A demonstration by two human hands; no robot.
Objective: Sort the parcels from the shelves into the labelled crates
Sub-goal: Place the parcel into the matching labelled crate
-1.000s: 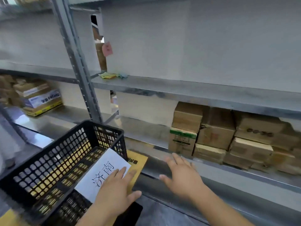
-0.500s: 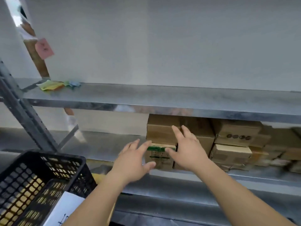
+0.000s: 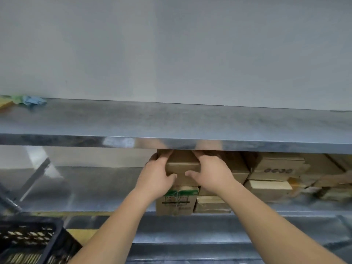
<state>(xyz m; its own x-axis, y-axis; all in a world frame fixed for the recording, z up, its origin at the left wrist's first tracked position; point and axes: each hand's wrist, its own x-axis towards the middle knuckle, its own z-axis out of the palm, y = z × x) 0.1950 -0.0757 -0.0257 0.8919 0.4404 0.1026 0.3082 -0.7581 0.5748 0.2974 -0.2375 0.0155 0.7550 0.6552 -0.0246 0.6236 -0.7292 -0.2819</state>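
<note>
Plain brown parcel sits on top of a stack at the left end of the row on the lower shelf, just under the front lip of the upper shelf. Left hand grips its left side, fingers wrapped over the top left corner, thumb pressed on the front face. Right hand grips the right side likewise, fingers curled over the top, thumb on the front. Directly beneath it: a carton with green print and string. To its right, more brown cartons stacked in two layers, running off to the right; the far ones are blurred. Upper shelf carries a small heap of blue, green and yellow scraps at far left. Black perforated crate at bottom left, with a yellow sheet just beside it.
</note>
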